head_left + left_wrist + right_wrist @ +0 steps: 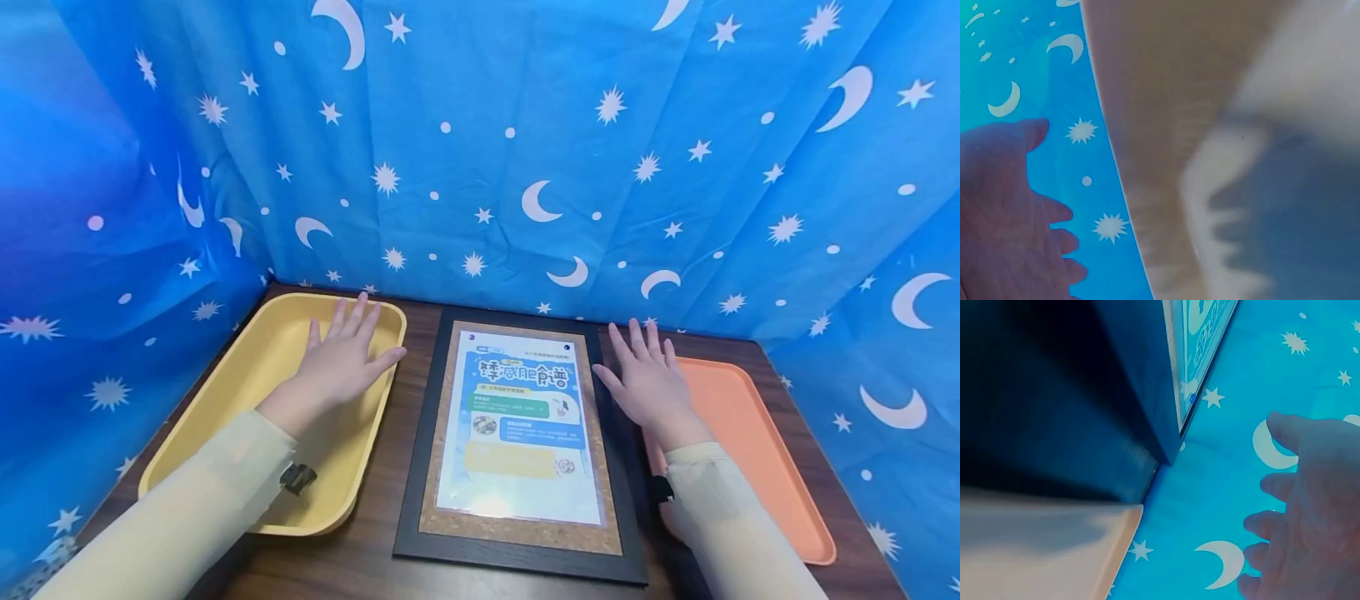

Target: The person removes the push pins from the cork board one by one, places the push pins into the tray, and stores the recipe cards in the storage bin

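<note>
My left hand is spread above the yellow tray, palm down, with nothing in it. In the left wrist view the same hand shows its fingers extended, and the tray's wall stands beside it. Over the left edge of the flat orange tray my right hand is held with fingers spread and holds nothing. Between the hands lies a black-framed cork board bearing a printed sheet with Chinese text. The right wrist view shows the right hand apart from the board's black frame.
All of these stand on a dark wooden table. A blue curtain with white moons and stars rises behind the table and along both sides. Small black straps show at both wrists.
</note>
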A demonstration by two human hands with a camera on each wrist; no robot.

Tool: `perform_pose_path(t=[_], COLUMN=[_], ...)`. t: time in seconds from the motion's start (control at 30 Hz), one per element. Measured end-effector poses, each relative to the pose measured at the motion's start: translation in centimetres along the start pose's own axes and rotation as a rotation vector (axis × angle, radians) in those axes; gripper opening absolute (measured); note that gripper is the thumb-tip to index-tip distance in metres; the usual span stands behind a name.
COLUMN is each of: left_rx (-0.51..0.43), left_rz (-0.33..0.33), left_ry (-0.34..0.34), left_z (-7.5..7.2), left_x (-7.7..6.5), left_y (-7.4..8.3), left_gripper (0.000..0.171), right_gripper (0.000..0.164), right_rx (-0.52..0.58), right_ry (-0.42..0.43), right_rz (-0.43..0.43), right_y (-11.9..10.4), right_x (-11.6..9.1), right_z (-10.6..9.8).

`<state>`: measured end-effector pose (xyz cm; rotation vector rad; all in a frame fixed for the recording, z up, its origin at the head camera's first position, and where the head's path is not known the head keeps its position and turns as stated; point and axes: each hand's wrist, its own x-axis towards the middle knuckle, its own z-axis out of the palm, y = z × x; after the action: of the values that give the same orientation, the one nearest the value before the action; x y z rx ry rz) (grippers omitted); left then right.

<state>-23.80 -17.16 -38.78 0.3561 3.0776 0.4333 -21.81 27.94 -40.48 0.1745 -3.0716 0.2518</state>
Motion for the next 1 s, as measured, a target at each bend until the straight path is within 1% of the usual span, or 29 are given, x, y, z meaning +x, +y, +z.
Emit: perform_pose_path(t=[0.23, 0.4, 0.5, 0.57, 0.67, 0.8, 0.9, 1.0], left_rx=[0.002, -0.017, -0.013, -0.021, -0.059, -0.107, -0.118, -0.124], left_rz=[-0.002, 0.016, 0.027, 0.04, 0.071, 0.107, 0.131, 0.155], left_ry=[-0.039, -0.087, -0.1, -0.11, -0.131, -0.153, -0.164, -0.174], left_z=[-0.1, -0.6, -0.6, -0.5, -0.6, -0.7, -0.7, -0.3], left_x=[-1.5, -2.1, -2.4, -2.5, -2.8, -3.4, -3.9, -4.7], left_y=[0.7, 2.0, 2.7, 3.2, 4.3, 5.9, 7.0, 7.7], left_gripper=[0.098, 0.092, 0.092, 0.093, 0.093, 0.091, 0.089, 0.087], right_gripper=[0.077, 0.074, 0.074, 0.074, 0.074, 0.075, 0.075, 0.074], right_rx=[0.018, 0.006, 0.018, 0.02, 0.013, -0.003, -0.014, -0.023], right_ry=[-0.041, -0.04, -0.041, -0.044, -0.048, -0.061, -0.066, -0.068], right_rz=[-0.034, -0.044, -0.059, -0.061, -0.061, -0.056, -0.055, -0.063], right_y=[-1.7, -2.8, -3.4, -3.6, -3.7, -3.7, -3.7, -4.1], right_x=[0.1, 0.3, 0.4, 0.4, 0.4, 0.5, 0.5, 0.7], right_z=[1.4, 1.8, 2.0, 2.0, 2.1, 2.2, 2.3, 2.4])
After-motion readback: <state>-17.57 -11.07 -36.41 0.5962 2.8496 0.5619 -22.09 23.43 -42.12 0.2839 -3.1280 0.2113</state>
